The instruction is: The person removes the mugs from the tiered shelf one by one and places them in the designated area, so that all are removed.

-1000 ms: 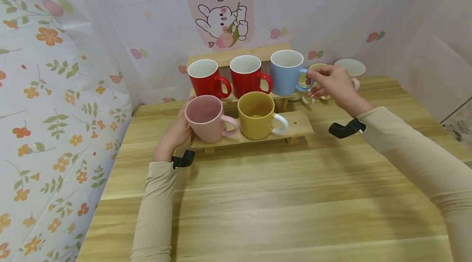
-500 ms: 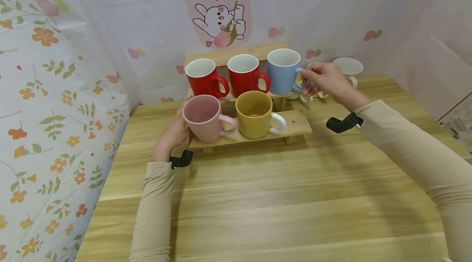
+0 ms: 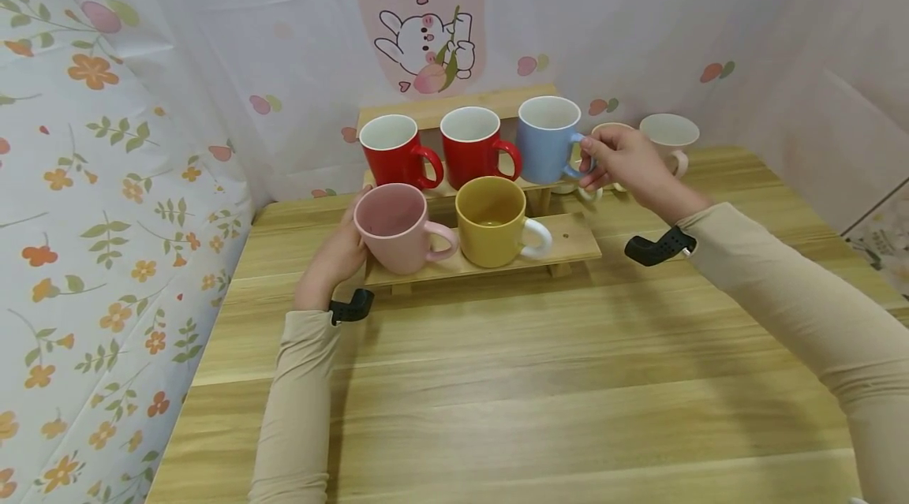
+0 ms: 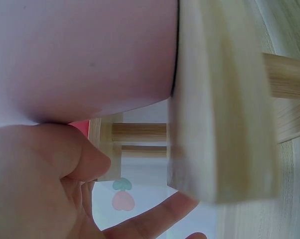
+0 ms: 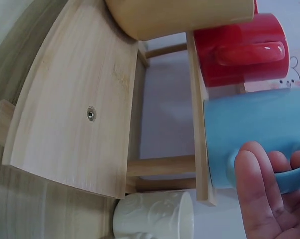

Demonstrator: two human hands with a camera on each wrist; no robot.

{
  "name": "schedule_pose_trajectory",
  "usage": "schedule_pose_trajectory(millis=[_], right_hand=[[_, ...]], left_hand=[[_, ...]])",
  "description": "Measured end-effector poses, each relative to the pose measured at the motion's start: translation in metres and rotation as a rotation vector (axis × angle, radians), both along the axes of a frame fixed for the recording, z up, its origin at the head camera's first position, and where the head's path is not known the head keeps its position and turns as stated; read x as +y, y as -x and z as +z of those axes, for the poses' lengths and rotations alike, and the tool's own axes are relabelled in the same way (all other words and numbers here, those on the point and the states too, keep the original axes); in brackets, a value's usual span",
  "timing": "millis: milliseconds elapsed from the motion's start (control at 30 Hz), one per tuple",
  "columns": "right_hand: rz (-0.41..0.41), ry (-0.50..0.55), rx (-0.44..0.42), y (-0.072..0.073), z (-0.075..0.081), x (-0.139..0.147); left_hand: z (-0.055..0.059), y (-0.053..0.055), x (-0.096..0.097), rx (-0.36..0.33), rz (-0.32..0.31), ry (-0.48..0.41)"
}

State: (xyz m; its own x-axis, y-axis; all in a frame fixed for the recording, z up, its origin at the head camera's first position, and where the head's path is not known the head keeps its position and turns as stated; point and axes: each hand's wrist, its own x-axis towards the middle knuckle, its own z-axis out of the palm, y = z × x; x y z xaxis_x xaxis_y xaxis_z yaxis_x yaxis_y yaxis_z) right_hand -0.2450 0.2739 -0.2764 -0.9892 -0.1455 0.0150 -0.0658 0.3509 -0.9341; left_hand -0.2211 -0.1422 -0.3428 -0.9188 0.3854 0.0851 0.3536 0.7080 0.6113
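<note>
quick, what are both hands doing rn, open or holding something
Left hand: open, beside the pink mug.
Right hand: closed, holding the blue mug by the handle.

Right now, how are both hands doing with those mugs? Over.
Right hand holds the blue mug by its handle. Left hand beside the pink mug. Blue mug upright on upper shelf; red mug close alongside, no obstruction seen above.

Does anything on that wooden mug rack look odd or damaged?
Nothing looks spilled or broken, and the pink mug and blue mug stand upright. One oddity: the yellow mug has a white handle, unlike its body.
</note>
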Motion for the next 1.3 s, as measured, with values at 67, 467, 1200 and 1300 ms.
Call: schedule_pose_trajectory(millis=[67,467,1200,1300], right_hand=[[-0.002,-0.002,0.002,-0.001,-0.001,0.001],[-0.055,-0.038,-0.015,-0.008,-0.002,0.012],[-0.142,0.002,0.031,-0.034,-0.007,0.062],[-0.152,-0.005,0.042,-0.037,-0.007,0.069]], left_hand=[[0.0,0.0,0.001,0.0,-0.004,-0.004],[0.0,-0.001,0.002,-0.006,0.0,0.011],[-0.001,-0.002,0.001,0.019,0.004,-0.012],[-0.001,-0.002,0.001,0.02,0.006,-0.015]])
